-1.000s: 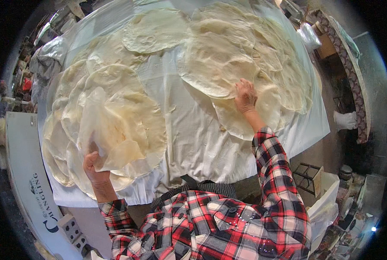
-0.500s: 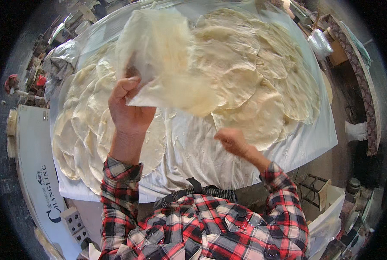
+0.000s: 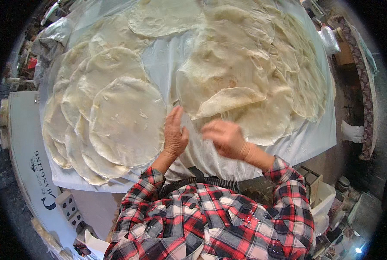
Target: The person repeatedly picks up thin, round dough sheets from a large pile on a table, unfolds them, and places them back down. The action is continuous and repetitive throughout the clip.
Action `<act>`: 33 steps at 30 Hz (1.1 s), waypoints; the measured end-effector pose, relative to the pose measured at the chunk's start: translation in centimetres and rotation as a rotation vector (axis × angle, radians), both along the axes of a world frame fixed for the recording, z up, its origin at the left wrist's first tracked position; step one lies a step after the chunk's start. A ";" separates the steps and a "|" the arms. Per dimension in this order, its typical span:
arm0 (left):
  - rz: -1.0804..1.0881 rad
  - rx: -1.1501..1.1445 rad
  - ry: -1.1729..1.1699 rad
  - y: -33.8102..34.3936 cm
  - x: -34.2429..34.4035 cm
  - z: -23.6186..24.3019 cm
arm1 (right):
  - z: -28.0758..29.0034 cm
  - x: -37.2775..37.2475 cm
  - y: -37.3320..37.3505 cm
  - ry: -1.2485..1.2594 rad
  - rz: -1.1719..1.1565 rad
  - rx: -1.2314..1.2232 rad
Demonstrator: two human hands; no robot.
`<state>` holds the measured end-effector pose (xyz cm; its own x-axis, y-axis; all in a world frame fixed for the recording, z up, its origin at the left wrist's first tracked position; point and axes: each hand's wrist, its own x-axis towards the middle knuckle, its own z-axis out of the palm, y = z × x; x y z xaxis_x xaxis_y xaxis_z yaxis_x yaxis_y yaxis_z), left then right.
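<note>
Thin, pale, round flatbread sheets overlap in two groups on a large cloth-covered table. At the near edge of the right pile, the top flatbread (image 3: 223,65) has a folded-over flap (image 3: 230,102) and a small browned patch. My left hand (image 3: 175,136) is open, its fingers stretched forward over the cloth, between the left pile and that flatbread. It holds nothing visible. My right hand (image 3: 226,138) is just in front of the flap, blurred by motion; its fingers are bent and I cannot see anything in them. On the left, another round flatbread (image 3: 126,121) tops several overlapping ones.
White cloth and plastic sheeting (image 3: 165,65) cover the table. A white box (image 3: 31,143) stands at the left side, with a patterned strip (image 3: 361,86) along the right. Crumpled silvery plastic (image 3: 52,37) lies at the far left, and a small dark rack (image 3: 310,180) stands at lower right.
The sheet my left hand held up has left it and now lies on the right pile, its near edge folded. My left hand has come down and right; my right hand moved slightly.
</note>
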<state>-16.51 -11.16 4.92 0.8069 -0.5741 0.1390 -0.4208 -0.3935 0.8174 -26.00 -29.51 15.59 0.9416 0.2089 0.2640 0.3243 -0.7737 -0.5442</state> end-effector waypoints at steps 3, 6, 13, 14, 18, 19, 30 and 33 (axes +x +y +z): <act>-0.184 0.153 -0.133 -2.1 -0.3 2.9 | -1.9 1.9 -4.7 0.038 -0.377 -0.214; -0.248 0.222 -0.148 -4.6 -0.5 2.5 | -5.6 2.7 -9.8 0.084 -0.591 -0.494; -0.399 -0.154 0.010 -5.3 -0.5 1.6 | -4.1 -1.7 -13.3 0.415 -0.473 -0.386; -0.537 -0.085 0.069 -5.1 -0.8 1.1 | -3.3 -2.8 -14.0 0.558 -0.413 -0.397; -0.860 0.057 -0.090 -2.9 -1.8 1.0 | 0.7 -1.5 -14.0 0.783 -0.306 -0.412; -0.807 0.007 -0.087 -2.2 -2.0 0.7 | 0.5 0.7 -13.6 0.706 -0.285 -0.405; -0.335 -0.260 0.169 4.6 1.1 2.2 | -8.6 35.9 -4.0 -0.136 -0.142 -0.676; -0.157 -0.302 0.278 6.2 3.0 2.5 | -10.7 40.4 -2.7 0.070 -0.139 -0.874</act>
<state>-13.54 -4.91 7.47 0.7437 -0.6595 0.1093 -0.2043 -0.0685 0.9765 14.42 -32.24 4.87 0.9816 0.1910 0.0043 0.1842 -0.9521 0.2443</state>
